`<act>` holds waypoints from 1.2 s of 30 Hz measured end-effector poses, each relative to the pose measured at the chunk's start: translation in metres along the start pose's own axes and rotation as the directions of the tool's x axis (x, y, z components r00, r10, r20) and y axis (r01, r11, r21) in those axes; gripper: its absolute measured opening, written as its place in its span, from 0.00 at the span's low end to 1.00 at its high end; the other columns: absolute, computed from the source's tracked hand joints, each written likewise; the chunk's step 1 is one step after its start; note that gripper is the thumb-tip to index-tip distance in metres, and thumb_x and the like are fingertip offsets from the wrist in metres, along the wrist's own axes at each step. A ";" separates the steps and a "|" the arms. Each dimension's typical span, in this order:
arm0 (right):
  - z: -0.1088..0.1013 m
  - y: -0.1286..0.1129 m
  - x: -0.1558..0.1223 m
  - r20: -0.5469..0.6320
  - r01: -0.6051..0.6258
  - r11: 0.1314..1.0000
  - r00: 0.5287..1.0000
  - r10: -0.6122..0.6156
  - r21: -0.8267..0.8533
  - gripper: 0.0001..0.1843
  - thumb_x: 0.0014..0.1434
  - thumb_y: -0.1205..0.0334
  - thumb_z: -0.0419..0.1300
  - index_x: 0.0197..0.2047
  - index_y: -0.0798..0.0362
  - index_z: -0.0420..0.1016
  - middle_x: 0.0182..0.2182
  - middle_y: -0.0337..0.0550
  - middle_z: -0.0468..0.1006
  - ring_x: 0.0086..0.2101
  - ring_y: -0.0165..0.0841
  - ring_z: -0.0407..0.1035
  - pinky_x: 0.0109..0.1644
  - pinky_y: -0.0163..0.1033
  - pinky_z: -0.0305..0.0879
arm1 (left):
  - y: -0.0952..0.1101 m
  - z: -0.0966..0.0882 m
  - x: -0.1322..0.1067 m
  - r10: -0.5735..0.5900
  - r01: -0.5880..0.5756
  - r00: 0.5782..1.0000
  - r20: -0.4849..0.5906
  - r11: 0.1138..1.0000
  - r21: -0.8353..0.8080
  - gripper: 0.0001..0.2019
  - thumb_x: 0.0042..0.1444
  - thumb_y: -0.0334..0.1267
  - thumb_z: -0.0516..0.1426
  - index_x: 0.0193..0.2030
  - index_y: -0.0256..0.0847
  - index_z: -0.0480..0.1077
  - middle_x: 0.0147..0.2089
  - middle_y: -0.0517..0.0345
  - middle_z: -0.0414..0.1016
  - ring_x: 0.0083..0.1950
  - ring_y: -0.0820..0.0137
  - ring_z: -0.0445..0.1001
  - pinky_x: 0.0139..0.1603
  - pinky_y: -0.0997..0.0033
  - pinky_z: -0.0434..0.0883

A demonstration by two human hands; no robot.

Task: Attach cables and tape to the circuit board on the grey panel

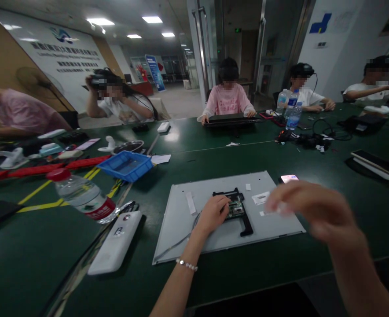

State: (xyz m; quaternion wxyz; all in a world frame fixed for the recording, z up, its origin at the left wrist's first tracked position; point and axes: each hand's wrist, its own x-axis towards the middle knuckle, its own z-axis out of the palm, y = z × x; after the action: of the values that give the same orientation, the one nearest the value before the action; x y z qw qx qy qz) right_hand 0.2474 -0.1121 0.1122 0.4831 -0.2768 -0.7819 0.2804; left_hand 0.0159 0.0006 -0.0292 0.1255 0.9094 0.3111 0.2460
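A flat pale-grey panel (181,233) lies on the green table in front of me. On its middle sits a black bracket (246,226) with a green circuit board (236,208) in it. My left hand (215,212) is on the bracket's left side, its fingers bent over the frame beside the board; part of the bracket is hidden under them. A grey cable (181,240) runs from near this hand to the panel's front left corner. Raised over the panel's right edge is my right hand (310,210), smeared by motion; whether its fingers hold anything cannot be made out.
Left of the panel are a white power bank-like device (117,244), a water bottle (85,198) with a red cap, and a blue tray (126,166). A lit phone (289,178) lies behind my right hand. Several people sit around the table; one opposite holds a dark panel (230,119).
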 end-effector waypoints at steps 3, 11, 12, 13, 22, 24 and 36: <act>-0.002 0.065 0.005 -0.138 -0.270 0.926 0.961 0.241 -0.264 0.17 0.60 0.60 0.54 0.53 0.48 0.68 0.50 0.45 0.70 0.50 0.37 0.65 0.51 0.46 0.65 | -0.002 0.000 0.000 -0.003 0.003 1.000 -0.010 0.999 -0.037 0.11 0.59 0.29 0.48 0.44 0.38 0.69 0.44 0.53 0.73 0.47 0.66 0.70 0.49 0.64 0.67; 0.013 0.187 -0.020 -0.033 -0.347 0.576 0.875 0.483 -0.740 0.13 0.59 0.63 0.56 0.47 0.54 0.73 0.46 0.50 0.75 0.47 0.38 0.68 0.51 0.42 0.62 | -0.007 0.000 0.000 -0.012 0.012 1.000 -0.002 0.999 -0.034 0.10 0.59 0.29 0.48 0.42 0.38 0.69 0.43 0.53 0.73 0.45 0.67 0.71 0.48 0.66 0.68; 0.015 0.188 -0.021 -0.032 -0.340 0.544 0.867 0.497 -0.768 0.12 0.60 0.63 0.55 0.45 0.54 0.74 0.44 0.50 0.76 0.45 0.38 0.69 0.50 0.41 0.63 | -0.006 0.000 0.000 -0.001 0.001 1.000 0.010 1.000 -0.013 0.10 0.59 0.29 0.48 0.42 0.38 0.69 0.42 0.53 0.73 0.45 0.67 0.70 0.47 0.66 0.68; 0.016 0.188 -0.021 -0.031 -0.331 0.515 0.862 0.506 -0.791 0.11 0.61 0.64 0.53 0.43 0.54 0.75 0.42 0.49 0.77 0.44 0.37 0.70 0.48 0.40 0.63 | -0.005 0.000 0.000 0.008 -0.008 1.000 0.019 1.000 0.010 0.10 0.59 0.29 0.49 0.42 0.38 0.69 0.42 0.53 0.73 0.45 0.66 0.70 0.47 0.65 0.68; 0.030 0.180 0.004 -0.053 -0.259 0.459 0.909 0.414 -0.850 0.14 0.64 0.63 0.48 0.43 0.54 0.75 0.41 0.48 0.77 0.43 0.36 0.70 0.47 0.37 0.61 | -0.001 0.000 0.000 0.022 -0.028 0.999 0.050 0.993 0.115 0.08 0.60 0.32 0.50 0.40 0.38 0.70 0.39 0.53 0.73 0.42 0.67 0.71 0.44 0.66 0.67; 0.043 0.178 0.019 -0.034 -0.222 0.485 0.930 0.366 -0.846 0.14 0.65 0.63 0.48 0.44 0.54 0.74 0.42 0.48 0.77 0.44 0.35 0.69 0.47 0.36 0.60 | -0.002 0.002 0.001 0.021 -0.027 0.999 0.050 0.992 0.123 0.08 0.59 0.32 0.51 0.39 0.38 0.71 0.38 0.53 0.73 0.41 0.67 0.70 0.43 0.66 0.67; 0.093 0.188 0.046 0.239 -0.052 0.618 0.894 0.378 -0.785 0.14 0.64 0.64 0.49 0.35 0.56 0.75 0.35 0.49 0.78 0.39 0.35 0.70 0.44 0.36 0.60 | -0.002 0.006 0.001 0.035 -0.038 0.999 0.026 0.992 0.117 0.07 0.59 0.31 0.51 0.37 0.39 0.71 0.38 0.53 0.73 0.41 0.66 0.70 0.44 0.64 0.67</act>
State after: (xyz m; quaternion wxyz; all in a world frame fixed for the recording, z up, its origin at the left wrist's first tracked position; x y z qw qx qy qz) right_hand 0.1762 0.0338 -0.0281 0.1216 -0.4871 -0.8643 0.0309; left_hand 0.0186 0.0021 -0.0350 0.0711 0.9236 0.3068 0.2188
